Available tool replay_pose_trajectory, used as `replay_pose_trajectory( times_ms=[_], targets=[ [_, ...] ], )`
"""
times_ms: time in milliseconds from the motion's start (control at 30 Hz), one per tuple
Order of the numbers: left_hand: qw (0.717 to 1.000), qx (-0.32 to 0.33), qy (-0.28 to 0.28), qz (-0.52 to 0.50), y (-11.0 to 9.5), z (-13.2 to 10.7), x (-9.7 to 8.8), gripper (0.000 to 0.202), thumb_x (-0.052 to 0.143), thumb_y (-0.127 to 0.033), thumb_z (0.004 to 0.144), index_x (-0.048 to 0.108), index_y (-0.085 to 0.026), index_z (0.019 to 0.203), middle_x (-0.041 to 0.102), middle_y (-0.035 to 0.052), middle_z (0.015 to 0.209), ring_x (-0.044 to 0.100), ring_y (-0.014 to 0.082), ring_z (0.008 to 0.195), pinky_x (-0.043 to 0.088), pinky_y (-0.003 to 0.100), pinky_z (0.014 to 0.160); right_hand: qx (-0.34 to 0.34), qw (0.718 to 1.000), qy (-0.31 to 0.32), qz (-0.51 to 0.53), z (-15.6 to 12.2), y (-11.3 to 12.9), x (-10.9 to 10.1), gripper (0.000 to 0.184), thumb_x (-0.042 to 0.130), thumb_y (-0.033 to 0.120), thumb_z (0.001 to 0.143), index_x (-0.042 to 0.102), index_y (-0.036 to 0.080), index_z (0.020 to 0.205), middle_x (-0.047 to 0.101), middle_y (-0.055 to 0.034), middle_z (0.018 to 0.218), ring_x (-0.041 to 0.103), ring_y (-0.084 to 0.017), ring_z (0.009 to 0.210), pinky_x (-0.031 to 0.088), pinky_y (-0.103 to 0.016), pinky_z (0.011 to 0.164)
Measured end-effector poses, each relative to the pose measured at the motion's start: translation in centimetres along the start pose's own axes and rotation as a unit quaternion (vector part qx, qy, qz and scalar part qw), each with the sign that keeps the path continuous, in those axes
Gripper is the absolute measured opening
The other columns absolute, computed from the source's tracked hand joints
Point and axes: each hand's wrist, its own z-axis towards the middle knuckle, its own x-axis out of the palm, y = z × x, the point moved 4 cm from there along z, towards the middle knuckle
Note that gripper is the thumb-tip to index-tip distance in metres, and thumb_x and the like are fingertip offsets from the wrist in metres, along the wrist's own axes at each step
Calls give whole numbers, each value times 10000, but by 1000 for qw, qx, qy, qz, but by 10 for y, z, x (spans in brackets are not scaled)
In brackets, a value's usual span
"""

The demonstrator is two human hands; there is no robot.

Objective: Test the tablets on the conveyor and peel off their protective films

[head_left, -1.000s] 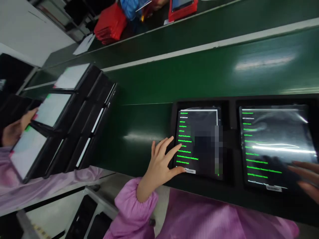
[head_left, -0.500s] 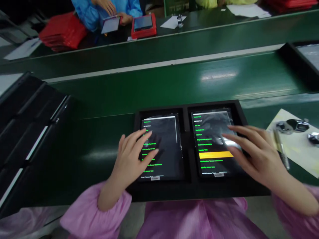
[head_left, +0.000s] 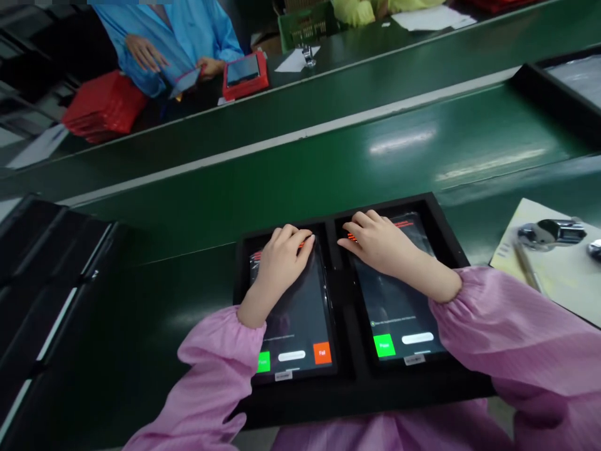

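Observation:
Two tablets with lit screens lie side by side in the recesses of a black tray. My left hand rests over the top end of the left tablet, fingers bent forward and thumb apart. Over the top end of the right tablet is my right hand, its fingers bent and the thumb held away from them. Neither hand grips anything; whether the fingertips touch the glass is hard to tell. Red text shows near the hands, and green and red buttons line the left screen's bottom.
Stacked black trays stand at the left. On the right, a pen and a shiny metal object lie on paper. Across the green bench, a person in blue holds a tablet beside a red-cased tablet.
Both hands have moved up to the tablets' top ends, the right one also leftward. The screens switched from green lists to pages with coloured buttons. The view has tilted.

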Motion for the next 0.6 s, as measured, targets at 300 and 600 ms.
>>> replay_pose_trajectory(
  times_ms=[300,600],
  targets=[
    [998,-11,-10,54,-7,1,1,208,584,-324,1056,765,-227,1024,683,59,922,638,241,911,548,356,797,-32,995,-85,-31,-1,-3,10,342,470,430,1127,699,177,1106,657,-120,1025,606,-268,955,495,-369,761],
    [997,-31,4,72,-10,3,-3,217,555,-271,1065,750,-236,978,680,53,914,650,224,903,530,334,785,-50,984,-160,-57,-4,-6,21,239,530,388,1103,688,208,1109,663,-87,1001,631,-232,907,506,-335,726]
  ],
)
